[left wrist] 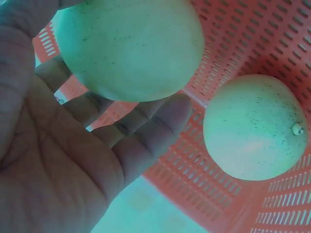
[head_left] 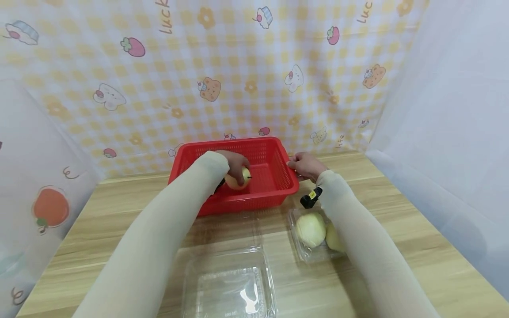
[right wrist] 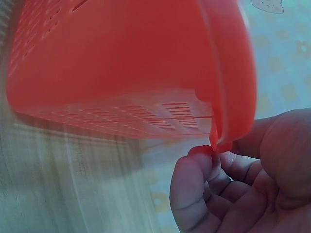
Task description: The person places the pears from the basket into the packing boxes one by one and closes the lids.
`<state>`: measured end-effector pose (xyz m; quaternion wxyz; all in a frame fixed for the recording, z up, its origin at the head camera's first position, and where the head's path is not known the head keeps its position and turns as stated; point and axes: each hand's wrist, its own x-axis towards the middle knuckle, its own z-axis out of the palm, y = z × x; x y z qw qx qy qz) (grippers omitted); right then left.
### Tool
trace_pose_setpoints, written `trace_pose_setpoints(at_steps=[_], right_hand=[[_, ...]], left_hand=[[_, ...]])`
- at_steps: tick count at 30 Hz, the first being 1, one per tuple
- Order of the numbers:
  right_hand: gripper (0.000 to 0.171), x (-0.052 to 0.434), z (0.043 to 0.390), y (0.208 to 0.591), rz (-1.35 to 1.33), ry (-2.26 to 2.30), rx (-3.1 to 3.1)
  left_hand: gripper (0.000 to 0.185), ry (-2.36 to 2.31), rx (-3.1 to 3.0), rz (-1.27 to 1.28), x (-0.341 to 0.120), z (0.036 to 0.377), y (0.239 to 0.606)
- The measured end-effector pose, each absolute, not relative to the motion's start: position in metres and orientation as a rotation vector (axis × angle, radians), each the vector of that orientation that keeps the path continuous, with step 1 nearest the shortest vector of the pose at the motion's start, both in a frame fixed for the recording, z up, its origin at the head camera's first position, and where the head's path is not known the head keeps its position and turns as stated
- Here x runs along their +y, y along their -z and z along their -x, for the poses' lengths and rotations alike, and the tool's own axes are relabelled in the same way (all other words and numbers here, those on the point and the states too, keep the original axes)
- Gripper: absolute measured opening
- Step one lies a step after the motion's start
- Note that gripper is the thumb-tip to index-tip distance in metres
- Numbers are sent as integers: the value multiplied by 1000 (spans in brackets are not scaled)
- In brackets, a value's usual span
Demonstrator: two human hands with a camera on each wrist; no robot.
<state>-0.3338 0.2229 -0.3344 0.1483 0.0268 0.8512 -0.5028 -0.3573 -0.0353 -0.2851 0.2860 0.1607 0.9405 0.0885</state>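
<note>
My left hand (head_left: 235, 162) reaches into the red plastic basket (head_left: 258, 196) and holds a pale yellow pear (head_left: 241, 180), its dark stem facing right. In the left wrist view the fingers and thumb curl round this pear (left wrist: 131, 48), while a second pear (left wrist: 255, 127) rests against the basket's slotted wall. At the basket's right end, my right hand (head_left: 307, 165) grips the rim. The right wrist view has the thumb and fingers pinching the rim's edge (right wrist: 238, 87) from outside.
Right of the basket's front, a clear plastic container (head_left: 304, 252) holds pears (head_left: 311, 229), partly hidden by my right sleeve. A clear clamshell (head_left: 228, 287) lies open on the wooden table (head_left: 290, 282) in front of the basket. Behind hangs a checked cloth (head_left: 238, 57).
</note>
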Motion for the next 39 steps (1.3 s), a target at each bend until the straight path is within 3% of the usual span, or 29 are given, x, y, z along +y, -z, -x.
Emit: trace_pose_setpoints(at_steps=[16, 34, 39], right_hand=[[18, 225, 332, 335, -89, 1405, 2477], [19, 223, 332, 337, -68, 1436, 2460], [20, 223, 332, 337, -56, 1434, 2460]], left_hand=[[88, -331, 2507, -396, -34, 356, 283], [57, -452, 2453, -661, -46, 351, 280], [55, -525, 2461, -733, -52, 349, 280]])
